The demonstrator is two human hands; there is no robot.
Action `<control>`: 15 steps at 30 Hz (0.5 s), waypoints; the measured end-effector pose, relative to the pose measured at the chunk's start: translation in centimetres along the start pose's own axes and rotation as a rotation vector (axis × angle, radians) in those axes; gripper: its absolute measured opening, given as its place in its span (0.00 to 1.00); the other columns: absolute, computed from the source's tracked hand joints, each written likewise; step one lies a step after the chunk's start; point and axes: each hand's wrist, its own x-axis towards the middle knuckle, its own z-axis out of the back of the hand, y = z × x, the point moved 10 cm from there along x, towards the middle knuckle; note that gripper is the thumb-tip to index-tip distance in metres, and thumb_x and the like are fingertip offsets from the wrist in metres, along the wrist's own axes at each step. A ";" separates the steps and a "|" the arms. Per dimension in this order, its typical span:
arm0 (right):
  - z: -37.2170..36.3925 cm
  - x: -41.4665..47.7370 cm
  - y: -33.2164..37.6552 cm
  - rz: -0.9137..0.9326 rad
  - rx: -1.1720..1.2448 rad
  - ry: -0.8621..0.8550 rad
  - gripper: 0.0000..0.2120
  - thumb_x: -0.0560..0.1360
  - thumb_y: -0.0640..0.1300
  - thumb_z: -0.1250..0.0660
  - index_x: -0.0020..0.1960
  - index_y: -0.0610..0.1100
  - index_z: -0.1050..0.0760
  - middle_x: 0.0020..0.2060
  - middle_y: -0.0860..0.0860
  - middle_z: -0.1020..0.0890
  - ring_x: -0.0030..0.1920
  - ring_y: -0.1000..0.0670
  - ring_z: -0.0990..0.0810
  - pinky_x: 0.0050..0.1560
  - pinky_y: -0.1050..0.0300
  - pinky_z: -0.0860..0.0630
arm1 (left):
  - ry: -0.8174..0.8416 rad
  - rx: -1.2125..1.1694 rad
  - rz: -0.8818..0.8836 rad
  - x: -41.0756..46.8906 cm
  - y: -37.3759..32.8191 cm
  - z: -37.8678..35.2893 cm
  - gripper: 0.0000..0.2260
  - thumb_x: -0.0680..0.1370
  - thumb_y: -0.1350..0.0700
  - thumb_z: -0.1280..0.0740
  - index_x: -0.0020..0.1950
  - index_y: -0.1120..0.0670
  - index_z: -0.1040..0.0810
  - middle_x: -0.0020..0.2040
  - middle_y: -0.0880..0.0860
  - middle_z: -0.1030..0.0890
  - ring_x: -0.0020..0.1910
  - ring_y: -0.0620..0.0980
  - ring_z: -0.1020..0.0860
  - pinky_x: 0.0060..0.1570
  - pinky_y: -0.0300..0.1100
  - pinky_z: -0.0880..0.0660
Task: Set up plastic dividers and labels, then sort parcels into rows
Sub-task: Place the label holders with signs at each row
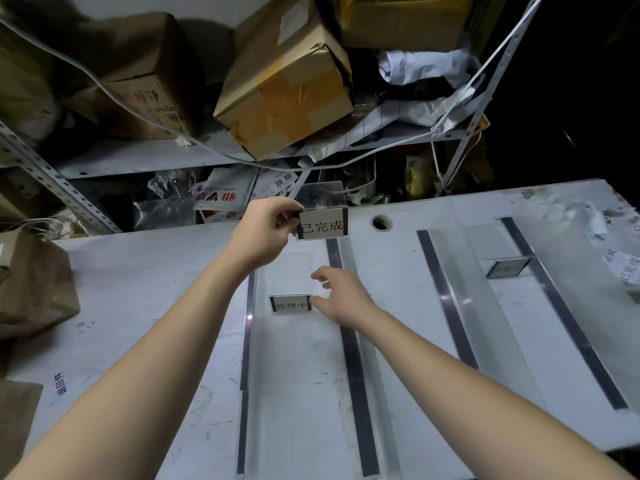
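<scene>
Two hands: left hand (266,230) pinches raised label (323,225); right hand (341,299), fingers spread, seemingly touches table label (290,304).

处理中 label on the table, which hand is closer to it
Right. The right hand has its fingertips at the right edge of the 处理中 label. The left hand is up beyond it, pinching the 已完成 label.
</scene>
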 end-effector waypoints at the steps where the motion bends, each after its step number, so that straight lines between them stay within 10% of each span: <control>1: 1.7 -0.8 0.5 0.035 -0.019 -0.029 0.23 0.76 0.45 0.28 0.70 0.46 0.26 0.66 0.49 0.21 0.66 0.48 0.23 0.64 0.54 0.26 | 0.000 0.010 -0.009 0.2 -0.4 -0.2 0.10 0.80 0.67 0.32 0.57 0.57 0.16 0.50 0.53 0.15 0.47 0.51 0.16 0.52 0.49 0.17; 8: 14.4 -6.4 -4.5 -0.036 -0.309 -0.169 0.25 0.76 0.54 0.29 0.72 0.52 0.28 0.69 0.54 0.25 0.69 0.48 0.26 0.65 0.50 0.27 | -0.001 0.043 -0.049 1.6 -5.5 -3.0 0.10 0.79 0.68 0.33 0.57 0.60 0.16 0.52 0.55 0.15 0.47 0.49 0.18 0.46 0.36 0.20; 15: 22.2 -9.8 -11.7 -0.148 -0.482 -0.224 0.28 0.75 0.58 0.30 0.72 0.51 0.29 0.69 0.50 0.24 0.69 0.45 0.27 0.67 0.46 0.32 | 0.068 0.051 -0.087 3.4 -11.3 -10.2 0.08 0.78 0.68 0.31 0.53 0.60 0.15 0.48 0.56 0.14 0.46 0.52 0.17 0.48 0.50 0.17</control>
